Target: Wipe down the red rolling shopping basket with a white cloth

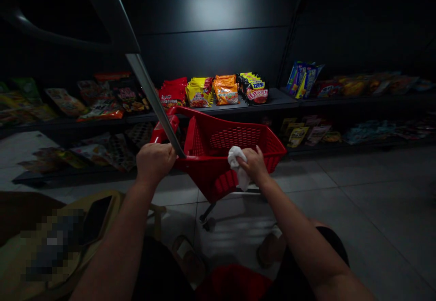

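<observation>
A red plastic shopping basket point(231, 139) on a wheeled stand sits in front of me on the tiled floor. My left hand point(155, 162) is closed around its long grey handle bar point(150, 89), which slants up to the upper left. My right hand point(254, 164) grips a crumpled white cloth point(236, 164) and presses it against the basket's near rim. The basket's inside looks empty as far as I can see.
Dark shelves point(282, 98) run along the wall with packets of noodles point(214, 91) and snacks point(102, 101). A lower shelf holds more packets at left and right. A tan bag point(54, 246) lies at my lower left. Grey floor tiles stretch to the right.
</observation>
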Demonstrator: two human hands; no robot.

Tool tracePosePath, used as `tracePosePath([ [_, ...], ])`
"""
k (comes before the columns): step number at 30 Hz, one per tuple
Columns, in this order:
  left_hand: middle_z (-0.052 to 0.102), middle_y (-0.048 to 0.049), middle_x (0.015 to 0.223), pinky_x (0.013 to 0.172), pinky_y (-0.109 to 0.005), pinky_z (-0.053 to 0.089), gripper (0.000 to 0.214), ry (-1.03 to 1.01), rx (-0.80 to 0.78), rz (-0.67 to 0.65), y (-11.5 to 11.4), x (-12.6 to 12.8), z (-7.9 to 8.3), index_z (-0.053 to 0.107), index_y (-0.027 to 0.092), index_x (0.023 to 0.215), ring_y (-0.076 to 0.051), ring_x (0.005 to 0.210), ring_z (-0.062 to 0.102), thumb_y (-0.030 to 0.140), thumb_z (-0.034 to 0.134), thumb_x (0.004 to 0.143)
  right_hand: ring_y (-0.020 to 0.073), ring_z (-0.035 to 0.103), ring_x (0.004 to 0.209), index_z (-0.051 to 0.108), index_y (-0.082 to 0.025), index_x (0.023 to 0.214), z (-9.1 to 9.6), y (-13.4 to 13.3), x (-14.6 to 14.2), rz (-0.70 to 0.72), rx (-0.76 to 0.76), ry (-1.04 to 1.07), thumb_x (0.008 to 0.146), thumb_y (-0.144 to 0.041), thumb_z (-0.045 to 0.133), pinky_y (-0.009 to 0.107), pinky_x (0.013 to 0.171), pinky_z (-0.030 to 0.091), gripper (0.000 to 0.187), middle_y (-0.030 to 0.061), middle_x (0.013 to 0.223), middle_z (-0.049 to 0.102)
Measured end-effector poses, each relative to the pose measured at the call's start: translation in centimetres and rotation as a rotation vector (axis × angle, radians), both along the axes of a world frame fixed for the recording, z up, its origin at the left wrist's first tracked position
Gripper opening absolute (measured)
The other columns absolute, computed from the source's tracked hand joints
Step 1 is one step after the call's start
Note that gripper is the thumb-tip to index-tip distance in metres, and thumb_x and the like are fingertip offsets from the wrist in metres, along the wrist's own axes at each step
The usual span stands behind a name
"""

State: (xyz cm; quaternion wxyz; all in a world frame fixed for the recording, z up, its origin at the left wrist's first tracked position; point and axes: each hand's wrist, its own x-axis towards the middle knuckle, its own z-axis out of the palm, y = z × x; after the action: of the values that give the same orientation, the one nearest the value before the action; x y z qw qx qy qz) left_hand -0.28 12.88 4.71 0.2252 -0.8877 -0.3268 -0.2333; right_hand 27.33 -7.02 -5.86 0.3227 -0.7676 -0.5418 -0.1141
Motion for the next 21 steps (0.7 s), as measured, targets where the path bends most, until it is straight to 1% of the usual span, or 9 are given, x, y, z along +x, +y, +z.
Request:
tracePosePath([
  [3, 0.071, -0.0134, 0.073, 0.076, -0.041, 0.041, 0.053, -0.03, -0.035, -0.001, 0.6, -0.4, -0.1, 0.066, 0.02, 0.068, -0.029, 0.076, 0.067, 0.046, 0.032, 0.098, 0.0235, 0.064, 0.103, 0.067, -0.019, 0.101, -1.0, -1.3, 1.6, -0.142, -0.015, 0.03, 0.1, -0.035, 0.045, 0.057, 0.118, 0.021, 0.028, 0.0084, 0.104, 0.073],
  [5, 0.07, -0.0136, 0.072, 0.077, -0.042, 0.041, 0.051, -0.046, -0.06, 0.005, 1.0, -0.5, -0.2, 0.065, 0.02, 0.067, -0.03, 0.076, 0.066, 0.046, 0.034, 0.097, 0.0233, 0.064, 0.104, 0.065, -0.018, 0.113, -0.8, -0.9, -0.2, -0.165, 0.02, 0.03, 0.099, -0.031, 0.047, 0.056, 0.119, 0.021, 0.027, 0.0094, 0.108, 0.072],
  [7, 0.069, -0.0132, 0.073, 0.079, -0.042, 0.041, 0.048, -0.058, -0.068, 0.005, 1.2, -0.7, -0.3, 0.063, 0.02, 0.066, -0.03, 0.077, 0.066, 0.046, 0.036, 0.096, 0.0217, 0.062, 0.11, 0.054, -0.02, 0.135, -0.3, 0.2, -3.5, -0.085, 0.07, 0.022, 0.098, -0.027, 0.048, 0.053, 0.12, 0.02, 0.039, 0.0088, 0.117, 0.07],
  [10, 0.068, -0.0121, 0.076, 0.088, -0.044, 0.042, 0.041, -0.126, -0.088, -0.031, 1.5, -1.3, -0.3, 0.063, 0.02, 0.072, -0.03, 0.086, 0.066, 0.042, 0.037, 0.097, 0.019, 0.058, 0.12, 0.048, -0.03, 0.143, 0.6, 1.5, -7.4, 0.108, 0.077, 0.0, 0.099, -0.026, 0.048, 0.051, 0.123, 0.013, 0.044, 0.0038, 0.128, 0.067],
  [12, 0.07, -0.0123, 0.086, 0.095, -0.046, 0.043, 0.038, -0.233, -0.144, -0.07, 1.4, -2.2, -0.2, 0.066, 0.019, 0.086, -0.031, 0.095, 0.065, 0.038, 0.035, 0.097, 0.0188, 0.06, 0.118, 0.052, -0.031, 0.138, 0.6, 1.2, -7.5, 0.16, 0.062, 0.015, 0.1, -0.029, 0.047, 0.054, 0.124, 0.006, 0.038, 0.0027, 0.126, 0.068],
  [14, 0.07, -0.0134, 0.105, 0.101, -0.046, 0.043, 0.039, -0.387, -0.216, -0.121, 0.7, -3.0, -0.2, 0.065, 0.017, 0.11, -0.03, 0.108, 0.063, 0.035, 0.032, 0.099, 0.0195, 0.062, 0.115, 0.055, -0.029, 0.134, 0.1, 0.2, -6.1, 0.158, 0.047, 0.046, 0.102, -0.035, 0.045, 0.057, 0.124, 0.001, 0.034, 0.0031, 0.123, 0.07],
  [18, 0.051, -0.0153, 0.148, 0.116, -0.048, 0.036, 0.054, -0.546, -0.302, -0.254, -3.4, -2.7, -1.2, 0.035, 0.018, 0.151, -0.028, 0.141, 0.045, 0.034, 0.036, 0.1, 0.0226, 0.06, 0.118, 0.059, -0.026, 0.129, -0.7, -1.1, -4.4, 0.047, 0.053, 0.081, 0.102, -0.036, 0.043, 0.061, 0.122, 0.003, 0.034, 0.0056, 0.124, 0.069],
  [20, 0.028, -0.0181, 0.164, 0.12, -0.051, 0.032, 0.074, -0.579, -0.289, -0.263, -6.2, -1.5, -2.4, 0.009, 0.019, 0.16, -0.03, 0.153, 0.026, 0.034, 0.046, 0.098, 0.0244, 0.058, 0.122, 0.059, -0.025, 0.13, -0.2, -0.6, -6.0, 0.002, 0.077, 0.087, 0.101, -0.033, 0.043, 0.061, 0.122, 0.006, 0.034, 0.0076, 0.127, 0.067],
  [21, 0.01, -0.0192, 0.169, 0.122, -0.054, 0.027, 0.085, -0.603, -0.235, -0.261, -7.5, -0.7, -3.0, -0.003, 0.018, 0.161, -0.032, 0.156, 0.011, 0.034, 0.05, 0.096, 0.0247, 0.056, 0.125, 0.058, -0.025, 0.131, 0.2, -0.1, -7.3, 0.012, 0.089, 0.081, 0.101, -0.031, 0.044, 0.06, 0.123, 0.007, 0.035, 0.0082, 0.129, 0.066],
])
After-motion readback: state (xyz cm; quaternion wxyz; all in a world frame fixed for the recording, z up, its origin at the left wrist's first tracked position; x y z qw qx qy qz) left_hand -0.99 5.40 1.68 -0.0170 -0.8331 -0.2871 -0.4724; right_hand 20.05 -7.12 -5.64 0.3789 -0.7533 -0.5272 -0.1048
